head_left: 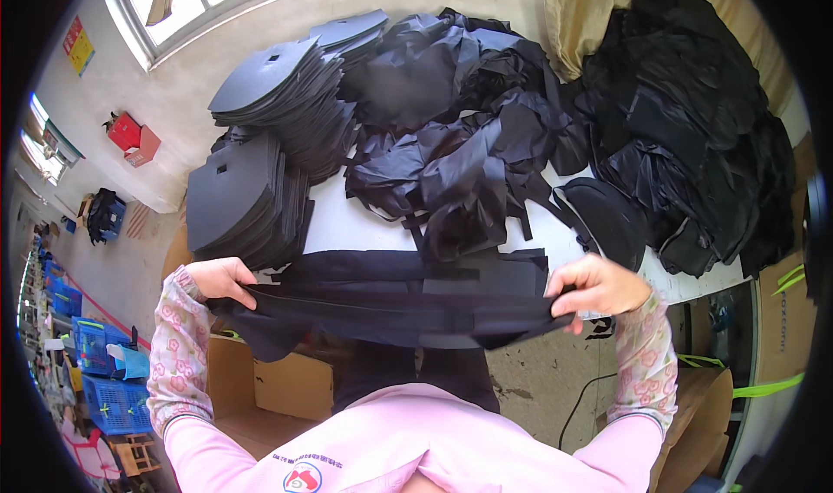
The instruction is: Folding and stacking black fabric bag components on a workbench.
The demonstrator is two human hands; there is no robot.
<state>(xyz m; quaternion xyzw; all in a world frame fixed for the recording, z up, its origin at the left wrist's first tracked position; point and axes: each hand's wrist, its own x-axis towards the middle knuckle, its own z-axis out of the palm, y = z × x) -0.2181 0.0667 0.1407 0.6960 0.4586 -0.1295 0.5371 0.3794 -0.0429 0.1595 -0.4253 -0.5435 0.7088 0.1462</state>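
Note:
A long piece of black fabric (pixel 390 318) stretches between my two hands at the near edge of the white table (pixel 334 211). My left hand (pixel 224 282) pinches its left end, thumb on top. At the other end, my right hand (pixel 600 287) is closed on the fabric, slightly blurred. Just beyond the held piece lie more flat black pieces (pixel 499 278), partly covered by it. Past those is a loose heap of shiny black fabric (pixel 451 168). Whether the held piece is one layer or several, I cannot tell.
Stacks of stiff dark grey panels (pixel 239 194) stand at the left of the table. A tall black fabric pile (pixel 685 137) fills the right side, beside a rounded black piece (pixel 599 220). Below the table are an open cardboard box (pixel 291 389) and a dark cable (pixel 577 406).

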